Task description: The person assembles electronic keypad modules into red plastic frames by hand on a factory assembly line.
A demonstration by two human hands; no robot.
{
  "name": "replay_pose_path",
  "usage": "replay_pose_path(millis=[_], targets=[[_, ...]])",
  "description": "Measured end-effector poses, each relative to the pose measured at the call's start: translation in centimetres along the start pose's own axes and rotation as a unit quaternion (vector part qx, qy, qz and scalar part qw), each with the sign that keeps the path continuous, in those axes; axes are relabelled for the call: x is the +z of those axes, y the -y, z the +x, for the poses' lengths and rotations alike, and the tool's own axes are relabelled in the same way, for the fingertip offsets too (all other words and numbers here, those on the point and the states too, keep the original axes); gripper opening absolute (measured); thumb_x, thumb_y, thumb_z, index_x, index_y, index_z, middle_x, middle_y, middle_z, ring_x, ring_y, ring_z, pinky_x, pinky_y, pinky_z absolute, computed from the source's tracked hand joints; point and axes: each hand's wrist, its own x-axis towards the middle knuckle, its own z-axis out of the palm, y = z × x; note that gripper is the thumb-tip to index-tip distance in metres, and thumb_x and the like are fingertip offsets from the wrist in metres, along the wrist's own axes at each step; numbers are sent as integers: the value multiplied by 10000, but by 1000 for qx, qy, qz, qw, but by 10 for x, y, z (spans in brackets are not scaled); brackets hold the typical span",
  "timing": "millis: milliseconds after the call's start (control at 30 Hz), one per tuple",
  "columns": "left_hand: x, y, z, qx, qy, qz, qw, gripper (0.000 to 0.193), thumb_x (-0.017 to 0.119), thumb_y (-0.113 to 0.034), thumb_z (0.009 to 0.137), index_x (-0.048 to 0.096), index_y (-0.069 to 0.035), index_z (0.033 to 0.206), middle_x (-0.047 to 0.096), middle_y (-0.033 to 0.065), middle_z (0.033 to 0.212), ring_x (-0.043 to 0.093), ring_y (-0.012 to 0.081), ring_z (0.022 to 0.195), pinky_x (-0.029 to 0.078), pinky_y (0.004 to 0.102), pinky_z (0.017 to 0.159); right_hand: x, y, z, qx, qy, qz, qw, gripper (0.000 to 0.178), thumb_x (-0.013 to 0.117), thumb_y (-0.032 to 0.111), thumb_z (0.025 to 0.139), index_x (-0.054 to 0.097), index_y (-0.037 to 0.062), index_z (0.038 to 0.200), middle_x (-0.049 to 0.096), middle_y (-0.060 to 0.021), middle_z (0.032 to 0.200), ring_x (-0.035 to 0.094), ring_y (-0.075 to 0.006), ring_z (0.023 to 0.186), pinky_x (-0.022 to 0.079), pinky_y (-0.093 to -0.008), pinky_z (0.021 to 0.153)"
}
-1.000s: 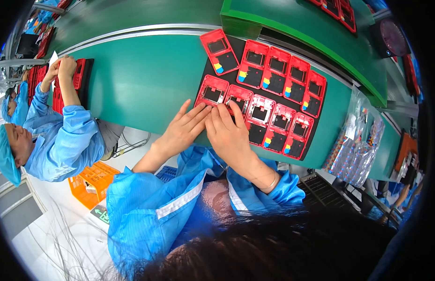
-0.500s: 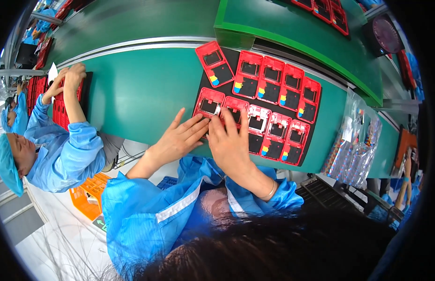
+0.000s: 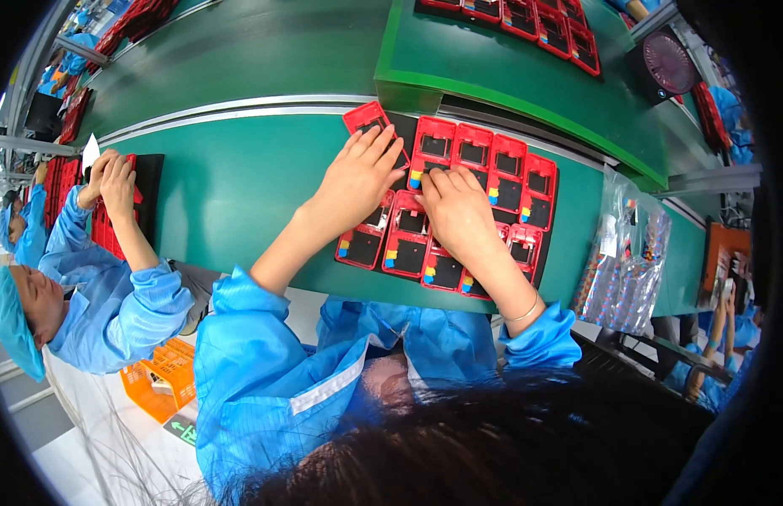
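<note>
My left hand (image 3: 357,173) lies over a tilted red plastic casing (image 3: 366,115) at the upper left of the group, its fingers stretched out and covering most of that casing. My right hand (image 3: 465,215) reaches over the middle, fingers bent but not clenched, their tips on or just above the lower part of an upper-row casing (image 3: 472,148). Nothing shows in its grasp, though the fingertips' undersides are hidden. Two rows of red casings with windows, black panels and coloured tabs rest on a black mat (image 3: 401,126); a lower-row casing (image 3: 406,234) sits below my hands.
A green-edged raised shelf (image 3: 509,93) with more red casings (image 3: 535,25) stands behind. Clear plastic bags of small coloured parts (image 3: 625,261) are at the right, and a fan (image 3: 669,63) beyond. A co-worker (image 3: 96,287) works at the left, above an orange crate (image 3: 161,379).
Both hands have moved away from the lower row toward the upper row. My left hand now covers the tilted casing. My right fingers have bent. The whole view has shifted slightly.
</note>
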Motion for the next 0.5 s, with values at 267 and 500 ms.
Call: replay_pose_path(millis=[267,500], targets=[[-3,28,-4,87,102,-64,989,406,684,-185,963,668,-4,1327,578,245,1453,563,402,1346,404,522,1187,1,-6,2,-27,-21,-17,999,291,698,229,942,715,-13,1103,693,-134,1134,656,-289,1110,419,-480,1145],[-26,27,-5,87,154,-36,984,437,708,-244,947,680,-14,1318,600,202,1451,524,366,1406,371,529,1214,-4,0,-2,3,-25,-33,999,311,707,238,926,718,-21,1099,695,-142,1126,656,-289,1114,392,-506,1178]])
